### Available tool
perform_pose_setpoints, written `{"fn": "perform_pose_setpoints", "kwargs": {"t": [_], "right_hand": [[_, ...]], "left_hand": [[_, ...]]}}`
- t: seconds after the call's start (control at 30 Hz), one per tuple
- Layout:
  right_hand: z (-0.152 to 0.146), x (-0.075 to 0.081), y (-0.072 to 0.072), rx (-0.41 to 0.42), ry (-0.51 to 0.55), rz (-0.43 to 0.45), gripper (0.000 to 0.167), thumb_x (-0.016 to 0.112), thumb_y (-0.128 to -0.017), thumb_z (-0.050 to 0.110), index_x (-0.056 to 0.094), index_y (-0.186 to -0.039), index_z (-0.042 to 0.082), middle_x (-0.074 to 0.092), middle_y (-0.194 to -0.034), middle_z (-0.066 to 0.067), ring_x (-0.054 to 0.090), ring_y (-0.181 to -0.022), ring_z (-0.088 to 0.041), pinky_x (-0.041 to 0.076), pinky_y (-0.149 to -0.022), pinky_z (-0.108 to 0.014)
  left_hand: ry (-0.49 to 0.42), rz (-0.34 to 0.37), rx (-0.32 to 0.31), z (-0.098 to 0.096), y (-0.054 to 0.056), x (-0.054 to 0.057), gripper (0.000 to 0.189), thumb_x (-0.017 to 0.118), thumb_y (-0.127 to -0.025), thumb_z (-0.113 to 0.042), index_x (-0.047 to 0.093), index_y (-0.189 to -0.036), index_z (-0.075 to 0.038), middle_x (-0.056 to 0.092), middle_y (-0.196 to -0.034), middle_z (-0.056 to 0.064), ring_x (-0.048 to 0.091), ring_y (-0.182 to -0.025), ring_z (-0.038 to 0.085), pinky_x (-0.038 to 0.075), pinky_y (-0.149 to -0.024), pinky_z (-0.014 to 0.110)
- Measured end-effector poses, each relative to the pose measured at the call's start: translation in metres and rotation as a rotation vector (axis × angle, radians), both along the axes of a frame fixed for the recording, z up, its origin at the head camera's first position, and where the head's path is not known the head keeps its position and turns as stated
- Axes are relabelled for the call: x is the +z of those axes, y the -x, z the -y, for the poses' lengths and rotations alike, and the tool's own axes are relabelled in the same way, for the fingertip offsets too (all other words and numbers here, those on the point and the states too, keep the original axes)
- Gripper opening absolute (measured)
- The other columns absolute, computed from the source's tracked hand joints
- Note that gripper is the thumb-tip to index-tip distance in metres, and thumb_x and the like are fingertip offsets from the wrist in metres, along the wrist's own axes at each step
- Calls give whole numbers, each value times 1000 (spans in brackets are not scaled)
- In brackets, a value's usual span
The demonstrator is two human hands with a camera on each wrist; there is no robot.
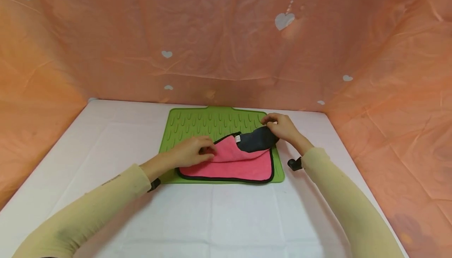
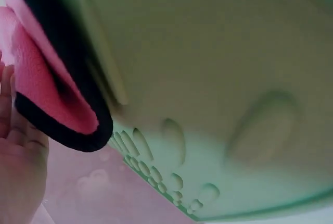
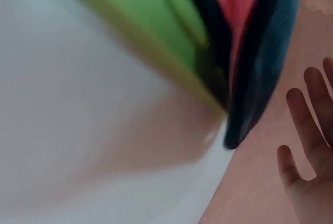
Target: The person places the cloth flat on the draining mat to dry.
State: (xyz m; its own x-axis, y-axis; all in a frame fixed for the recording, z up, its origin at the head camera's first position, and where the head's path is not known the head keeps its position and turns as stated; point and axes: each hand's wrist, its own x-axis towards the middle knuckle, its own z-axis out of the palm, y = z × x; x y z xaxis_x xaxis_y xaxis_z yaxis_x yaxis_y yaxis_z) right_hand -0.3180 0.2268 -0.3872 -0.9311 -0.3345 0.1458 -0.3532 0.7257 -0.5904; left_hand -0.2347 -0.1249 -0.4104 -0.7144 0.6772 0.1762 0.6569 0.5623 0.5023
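A pink cloth with black edging and a dark back lies partly folded over, and a small white tag shows near its dark face. My left hand pinches the raised flap at its left end; in the left wrist view the fingers lie against the cloth. At the other end my right hand pinches the lifted dark corner between thumb and fingers. In the right wrist view several fingers of that hand are spread beside the cloth, with the thumb out of view.
Beneath the cloth is a green ridged mat on a white-covered table. Orange sheeting with pale hearts rises at the back and both sides. Dark wrist devices sit by the cuffs.
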Motion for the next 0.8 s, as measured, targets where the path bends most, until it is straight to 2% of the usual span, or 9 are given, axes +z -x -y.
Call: {"fn": "perform_pose_setpoints", "kwargs": {"t": [0.13,0.23,0.3,0.47,0.63,0.8], "right_hand": [[7,0,-9,50,35,-11,25,58,-98,6,76,-114,0,75,-114,-17,68,-115,-37,51,-102,-52],[11,-2,-17,125,36,9,22,62,-97,6,76,-113,1,76,-112,-16,70,-110,-33,53,-101,-50],[13,-4,-23,184,22,41,21,65,-96,6,76,-113,1,76,-111,-14,71,-108,-31,54,-99,-47],[11,-9,-33,306,-37,158,20,73,-95,11,77,-114,7,76,-110,-4,70,-100,-21,57,-87,-37],[9,-15,-39,389,-73,180,17,79,-91,13,79,-109,12,72,-99,3,66,-91,-14,56,-80,-30],[8,-15,-43,420,-78,195,15,79,-91,11,79,-106,11,69,-89,6,64,-84,-11,54,-74,-26]], "left_hand": [[-135,87,61,-4,10,1,15,72,-99,-11,75,-113,-6,69,-103,1,62,-88,15,55,-76,30],[-189,138,105,-8,21,1,20,68,-100,-10,72,-117,0,70,-105,8,64,-92,20,55,-78,35],[-186,176,137,-12,28,1,25,66,-101,-11,69,-121,2,70,-108,11,66,-96,24,56,-82,38],[-109,261,205,-21,40,0,32,65,-103,-18,66,-129,0,70,-117,13,67,-108,28,55,-93,44],[-70,309,197,-28,44,-1,36,67,-102,-21,64,-132,-1,70,-119,13,66,-112,27,54,-97,44],[-97,290,159,-35,46,-4,33,70,-100,-14,66,-130,-1,70,-113,12,67,-104,26,55,-92,42]]}}
